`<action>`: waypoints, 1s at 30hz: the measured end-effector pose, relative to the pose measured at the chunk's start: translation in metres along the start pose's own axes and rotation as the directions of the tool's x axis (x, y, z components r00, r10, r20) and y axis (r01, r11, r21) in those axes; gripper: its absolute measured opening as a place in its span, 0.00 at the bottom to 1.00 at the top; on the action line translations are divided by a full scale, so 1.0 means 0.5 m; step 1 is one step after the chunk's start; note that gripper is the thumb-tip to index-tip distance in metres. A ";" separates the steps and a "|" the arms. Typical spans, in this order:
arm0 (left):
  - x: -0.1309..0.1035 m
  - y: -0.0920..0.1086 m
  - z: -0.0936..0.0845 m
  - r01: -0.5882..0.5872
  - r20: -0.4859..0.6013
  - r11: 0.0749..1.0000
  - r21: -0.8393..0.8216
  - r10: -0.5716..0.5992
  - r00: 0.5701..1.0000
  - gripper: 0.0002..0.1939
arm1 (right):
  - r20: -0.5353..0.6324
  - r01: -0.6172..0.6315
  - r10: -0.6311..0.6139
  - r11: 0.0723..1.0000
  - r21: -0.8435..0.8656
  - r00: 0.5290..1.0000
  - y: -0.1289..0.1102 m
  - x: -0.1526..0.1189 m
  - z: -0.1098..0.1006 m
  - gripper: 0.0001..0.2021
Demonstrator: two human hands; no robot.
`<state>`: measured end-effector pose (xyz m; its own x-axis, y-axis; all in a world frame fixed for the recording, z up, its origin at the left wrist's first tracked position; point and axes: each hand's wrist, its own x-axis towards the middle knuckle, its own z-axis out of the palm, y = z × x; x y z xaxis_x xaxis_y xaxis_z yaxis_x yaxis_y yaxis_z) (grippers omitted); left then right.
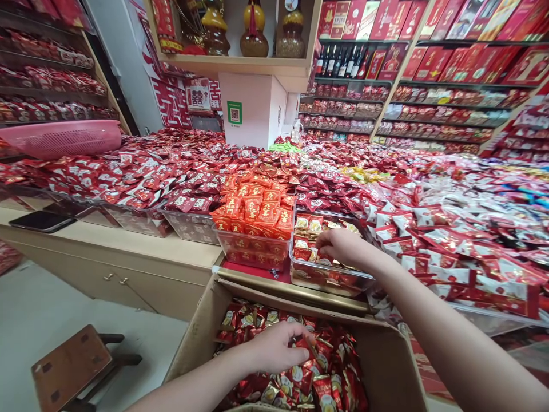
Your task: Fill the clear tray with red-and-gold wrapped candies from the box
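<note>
A cardboard box (388, 349) full of red and gold wrapped candies (326, 392) stands in front of me. Inside it, my left hand (281, 346) lies on the pile, its thumb and fingers curled about some red candy packets. My right hand (347, 247) reaches over a clear plastic bin (328, 280) that holds similar red and gold candies (315, 222). Its fingers are bent down together onto those candies, and whatever is beneath them is hidden. Left of this bin, orange-red packets (257, 209) heap up in another clear bin (274, 254).
Many bins of wrapped sweets (446, 240) cover the counter. A dark phone (42, 222) lies on its left edge, and a pink basket (64, 139) rests on the sweets. A wooden stool (72, 366) stands on the floor at left. A white pillar (246, 109) rises behind.
</note>
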<state>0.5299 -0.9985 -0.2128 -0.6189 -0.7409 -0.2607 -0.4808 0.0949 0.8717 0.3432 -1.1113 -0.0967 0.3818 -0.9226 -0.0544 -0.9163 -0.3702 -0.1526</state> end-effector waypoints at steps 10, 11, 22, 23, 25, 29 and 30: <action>-0.001 -0.004 0.001 0.036 0.040 0.999 -0.020 -0.035 0.999 0.15 | 0.084 0.031 -0.036 0.997 0.070 0.996 -0.016 0.000 0.030 0.11; -0.001 -0.004 0.001 0.034 0.037 0.999 -0.017 -0.033 0.999 0.15 | 0.090 0.029 -0.037 0.996 0.089 0.995 -0.016 -0.001 0.029 0.11; 0.003 -0.010 -0.003 0.004 0.039 1.000 -0.028 -0.003 0.999 0.15 | 0.235 0.107 -0.188 0.943 0.316 0.954 0.015 -0.005 0.023 0.10; 0.003 -0.009 -0.003 0.017 0.039 0.999 -0.039 -0.015 0.999 0.16 | 0.239 0.102 -0.185 0.942 0.320 0.953 0.017 -0.005 0.022 0.10; 0.003 -0.006 -0.003 0.047 0.047 0.996 -0.080 -0.044 0.998 0.17 | 0.232 0.093 -0.174 0.942 0.323 0.957 0.019 -0.008 0.018 0.11; 0.004 0.005 -0.002 -0.003 0.047 0.911 -0.413 0.024 0.999 0.15 | 0.128 0.071 -0.110 0.959 0.274 0.986 0.008 -0.027 0.001 0.11; 0.004 0.010 -0.003 -0.038 0.031 0.847 -0.531 0.064 0.998 0.16 | 0.055 0.055 -0.071 0.966 0.253 0.996 0.000 -0.038 -0.004 0.10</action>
<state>0.5271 -1.0007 -0.2086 -0.6671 -0.7125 -0.2175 -0.0544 -0.2446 0.9681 0.3356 -1.0941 -0.0936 0.4522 -0.8866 -0.0973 -0.8335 -0.3812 -0.3999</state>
